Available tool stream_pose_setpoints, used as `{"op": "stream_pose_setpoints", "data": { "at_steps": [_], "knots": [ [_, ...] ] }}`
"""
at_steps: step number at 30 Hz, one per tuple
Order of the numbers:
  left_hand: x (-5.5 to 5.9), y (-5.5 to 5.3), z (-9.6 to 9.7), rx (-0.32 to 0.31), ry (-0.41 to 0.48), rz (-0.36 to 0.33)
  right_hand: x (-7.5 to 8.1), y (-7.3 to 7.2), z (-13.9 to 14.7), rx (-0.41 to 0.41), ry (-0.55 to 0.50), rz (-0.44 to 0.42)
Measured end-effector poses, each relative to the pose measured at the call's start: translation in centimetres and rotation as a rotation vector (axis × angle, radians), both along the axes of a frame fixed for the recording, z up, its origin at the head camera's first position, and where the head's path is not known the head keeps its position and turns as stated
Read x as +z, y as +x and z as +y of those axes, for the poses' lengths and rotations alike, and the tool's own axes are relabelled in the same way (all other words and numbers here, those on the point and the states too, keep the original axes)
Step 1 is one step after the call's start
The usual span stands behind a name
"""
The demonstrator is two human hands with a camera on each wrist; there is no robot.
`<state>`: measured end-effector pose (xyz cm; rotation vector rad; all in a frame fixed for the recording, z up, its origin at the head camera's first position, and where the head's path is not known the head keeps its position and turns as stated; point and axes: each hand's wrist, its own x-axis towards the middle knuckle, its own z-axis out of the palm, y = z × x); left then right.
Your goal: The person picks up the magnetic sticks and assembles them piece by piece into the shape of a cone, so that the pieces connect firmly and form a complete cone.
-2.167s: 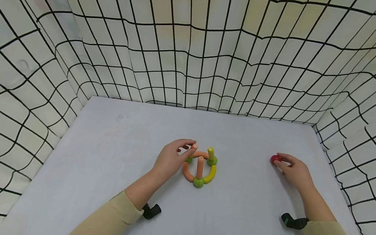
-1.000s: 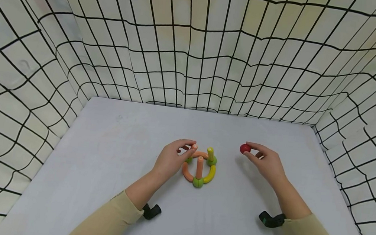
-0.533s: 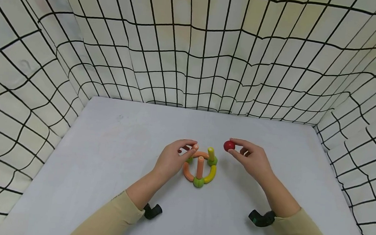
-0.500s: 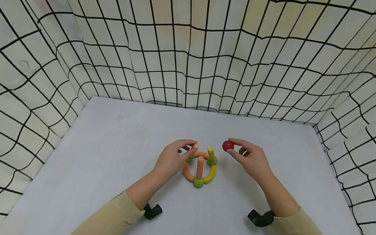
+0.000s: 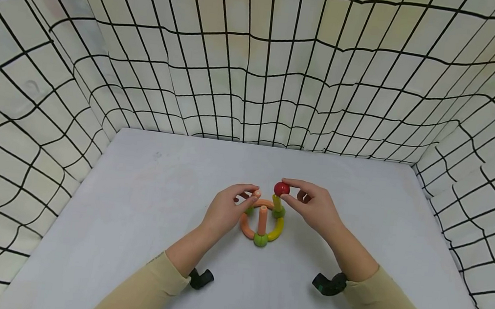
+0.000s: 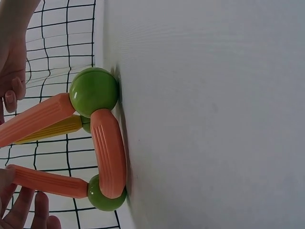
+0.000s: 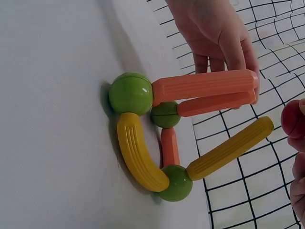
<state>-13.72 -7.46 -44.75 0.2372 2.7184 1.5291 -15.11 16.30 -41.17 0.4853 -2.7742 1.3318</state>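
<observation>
A ring of curved orange and yellow rods point(image 5: 276, 229) joined by green balls point(image 5: 260, 239) lies on the table. Three straight rods rise from the balls: two orange, one yellow point(image 7: 231, 148). My left hand point(image 5: 226, 205) pinches the top of the far-left orange rod point(image 6: 50, 182) between thumb and fingers. My right hand point(image 5: 313, 207) pinches a red ball point(image 5: 282, 189) just above the top of the yellow rod. In the right wrist view a small gap shows between the red ball point(image 7: 293, 119) and that rod's end. The near orange rod point(image 5: 263, 220) stands untouched.
The white table point(image 5: 144, 224) reaches to a black grid net point(image 5: 254, 76) over pale walls at the back and sides. Dark wrist devices point(image 5: 329, 284) stick out beneath both sleeves, close above the table.
My right hand has carried the red ball leftward from the table's right side to above the yellow rod. My left hand and the ring have stayed in place.
</observation>
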Motion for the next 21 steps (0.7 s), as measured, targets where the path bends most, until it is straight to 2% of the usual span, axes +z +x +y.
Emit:
{"op": "stream_pose_setpoints", "data": {
  "at_steps": [10, 21],
  "knots": [
    [-0.2, 0.0, 0.0, 0.001, 0.005, 0.009, -0.1, -0.1, -1.4, 0.028, -0.031, -0.016],
    [-0.2, 0.0, 0.1, 0.001, -0.021, 0.0, -0.5, 0.0, -1.6, 0.025, -0.004, -0.063]
  ]
}}
